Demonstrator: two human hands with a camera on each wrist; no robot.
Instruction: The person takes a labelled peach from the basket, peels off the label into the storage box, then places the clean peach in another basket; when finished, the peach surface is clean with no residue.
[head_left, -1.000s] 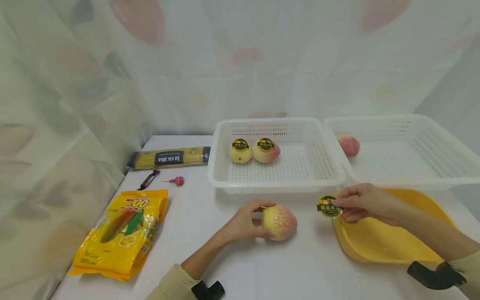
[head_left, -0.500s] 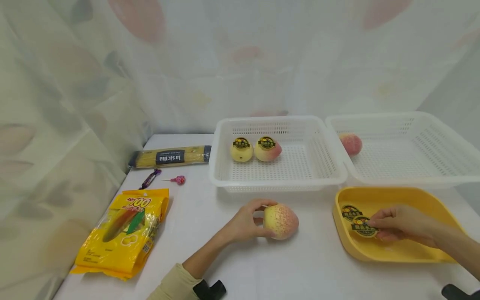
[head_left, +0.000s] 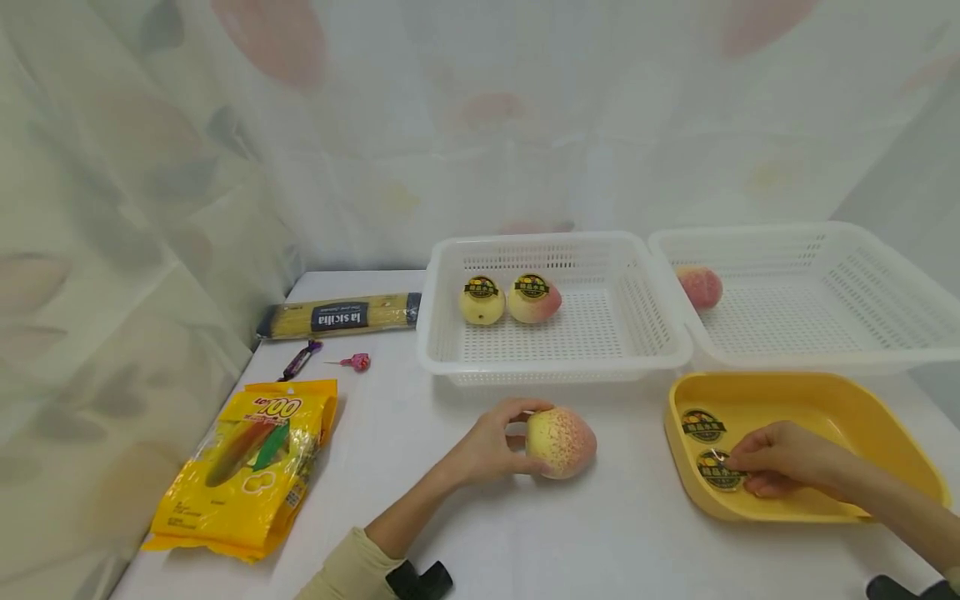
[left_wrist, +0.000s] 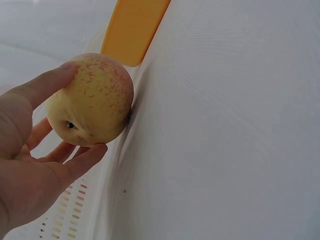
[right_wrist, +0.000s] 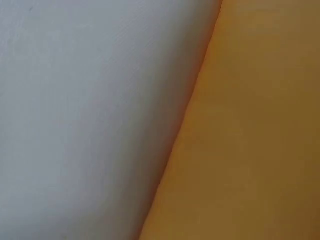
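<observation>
My left hand (head_left: 495, 446) grips a yellow-and-pink peach (head_left: 562, 443) by its left side on the white tabletop. In the left wrist view the thumb lies on one side of the peach (left_wrist: 95, 100) and the fingers on the other, with its stem hollow showing. Inside the yellow tray (head_left: 892, 454), my right hand (head_left: 783, 458) pinches the right edge of a round black-and-gold label sticker (head_left: 718, 471). A similar sticker (head_left: 703, 425) lies just behind it in the tray. The right wrist view shows only the yellow tray wall (right_wrist: 250, 130) and white cloth, no hand.
Behind, a white basket (head_left: 555, 367) contains two stickered peaches (head_left: 534, 300). Another white basket (head_left: 817, 362) on the right has one pink peach (head_left: 700, 288). At left lie a spaghetti pack (head_left: 341, 316), a purple-wrapped candy (head_left: 300, 361), a lollipop (head_left: 358, 362) and a yellow candy bag (head_left: 243, 471).
My right hand has carried the sticker rightward from the tray's left rim and lowered it inside, in front of the other one. My left hand and its peach stay in place.
</observation>
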